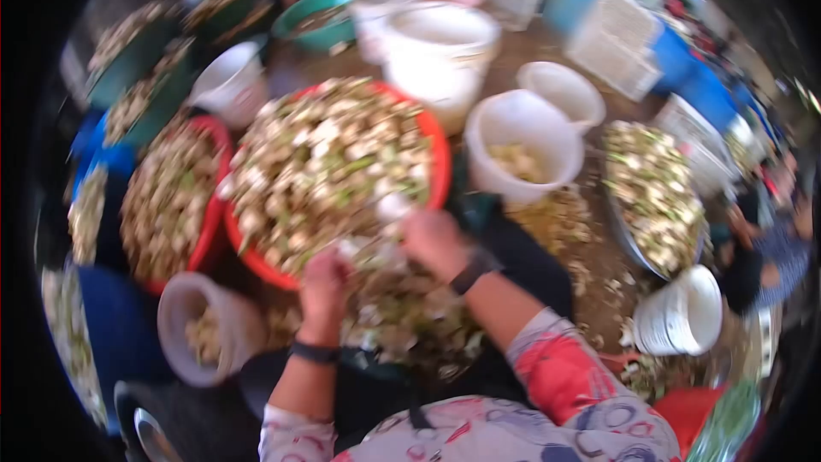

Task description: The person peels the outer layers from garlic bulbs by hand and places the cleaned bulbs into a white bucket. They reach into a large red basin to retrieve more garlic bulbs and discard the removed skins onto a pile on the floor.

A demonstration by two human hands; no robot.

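A red-orange tub (440, 150) in front of me is heaped with pale, onion-like bulbs (329, 154) with green bits among them. My left hand (327, 278) is closed in a loose fist at the tub's near edge; what it grips is hidden. Blurred by motion, my right hand (434, 239) has its fingers curled over the near right of the heap. Right at its fingertips shows a rounder, whiter piece (393, 207). Below both hands, a pile of peelings and trimmings (410, 308) lies over my lap.
White buckets with pale pieces stand at the left (175, 325) and right (479, 141). A large white bucket (440, 77) is behind the tub. Another red tub (218, 197) sits left, a full basin (616, 214) right. A person (774, 265) is at far right.
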